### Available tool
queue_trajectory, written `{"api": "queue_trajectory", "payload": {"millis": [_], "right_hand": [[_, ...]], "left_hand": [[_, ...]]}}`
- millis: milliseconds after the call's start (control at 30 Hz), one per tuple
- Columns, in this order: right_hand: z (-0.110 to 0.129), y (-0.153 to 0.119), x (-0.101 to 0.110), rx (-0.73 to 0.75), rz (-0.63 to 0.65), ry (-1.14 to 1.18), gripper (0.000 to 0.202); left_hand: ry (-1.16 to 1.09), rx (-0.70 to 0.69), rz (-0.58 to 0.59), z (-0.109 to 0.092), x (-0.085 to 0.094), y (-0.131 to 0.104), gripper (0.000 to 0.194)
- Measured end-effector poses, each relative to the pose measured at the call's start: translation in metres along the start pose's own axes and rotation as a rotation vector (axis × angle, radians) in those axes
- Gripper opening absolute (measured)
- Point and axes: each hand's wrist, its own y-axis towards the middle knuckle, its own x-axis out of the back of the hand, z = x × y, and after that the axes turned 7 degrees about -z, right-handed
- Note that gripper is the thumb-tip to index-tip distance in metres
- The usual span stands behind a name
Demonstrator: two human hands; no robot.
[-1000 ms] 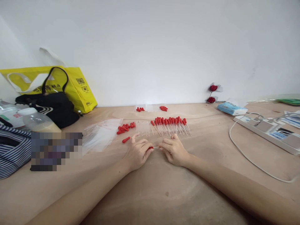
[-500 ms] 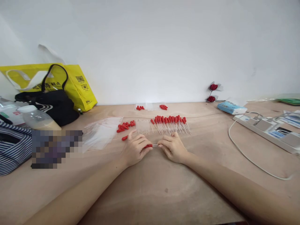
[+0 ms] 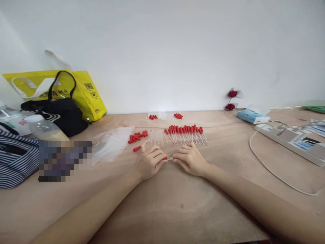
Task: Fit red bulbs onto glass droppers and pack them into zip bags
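My left hand (image 3: 151, 162) is closed around a red rubber bulb (image 3: 165, 158), of which only the open end shows. My right hand (image 3: 190, 158) pinches a clear glass dropper tube (image 3: 170, 158), and the tube's end meets the bulb between the two hands. Beyond my left hand lie a loose red bulb (image 3: 137, 148) and a small heap of red bulbs (image 3: 135, 136). Beside that heap is a row of bare glass tubes (image 3: 156, 137). Past my right hand, several droppers with red bulbs fitted (image 3: 186, 134) lie side by side.
Clear plastic bags (image 3: 111, 144) lie on the wooden table (image 3: 162, 210) to the left, near a bottle (image 3: 47, 128), a black bag (image 3: 68, 117) and a yellow bag (image 3: 92, 98). To the right are a tissue pack (image 3: 253, 116), a power strip (image 3: 289, 144) and its white cable (image 3: 269, 176).
The two hands are still joined over the bulb and tube, with less of the bulb showing beyond my left fingers. The whole view has shifted slightly.
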Motion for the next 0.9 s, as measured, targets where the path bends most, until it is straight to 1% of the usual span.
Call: {"api": "queue_trajectory", "payload": {"millis": [67, 133, 167, 233, 300, 333, 400, 467, 533, 700, 767, 900], "right_hand": [[0.002, 0.002, 0.003, -0.028, 0.041, -0.056, 0.019], [0.0, 0.006, 0.002, -0.115, 0.067, -0.082, 0.018], [-0.002, 0.009, 0.001, -0.189, 0.069, -0.081, 0.018], [-0.008, 0.018, -0.002, -0.389, 0.062, -0.058, 0.019], [-0.016, 0.031, -0.008, -0.59, 0.064, -0.033, 0.022], [-0.02, 0.039, -0.011, -0.667, 0.068, -0.032, 0.022], [-0.024, 0.055, -0.019, -0.755, 0.07, -0.058, 0.023], [-0.025, 0.069, -0.028, -0.805, 0.056, -0.115, 0.023], [-0.025, 0.08, -0.036, -0.845, 0.049, -0.176, 0.024], [-0.026, 0.092, -0.05, -0.883, 0.049, -0.24, 0.025], [-0.027, 0.093, -0.052, -0.9, 0.041, -0.25, 0.025], [-0.03, 0.093, -0.054, -0.897, 0.06, -0.256, 0.023]], "left_hand": [[0.021, 0.005, -0.022, 0.004, 0.003, 0.001, 0.012], [0.077, 0.057, -0.044, 0.012, 0.007, 0.001, 0.019], [0.121, 0.106, -0.054, 0.016, 0.008, 0.0, 0.026], [0.22, 0.236, -0.063, 0.028, 0.012, -0.002, 0.034], [0.3, 0.373, -0.033, 0.039, 0.015, -0.006, 0.033], [0.329, 0.428, -0.001, 0.044, 0.017, -0.007, 0.031], [0.366, 0.5, 0.079, 0.05, 0.019, -0.01, 0.027], [0.4, 0.524, 0.144, 0.052, 0.021, -0.011, 0.025], [0.45, 0.512, 0.175, 0.052, 0.022, -0.012, 0.024], [0.545, 0.48, 0.216, 0.053, 0.023, -0.012, 0.022], [0.564, 0.464, 0.217, 0.054, 0.022, -0.013, 0.025], [0.609, 0.395, 0.167, 0.056, 0.02, -0.014, 0.026]]}}
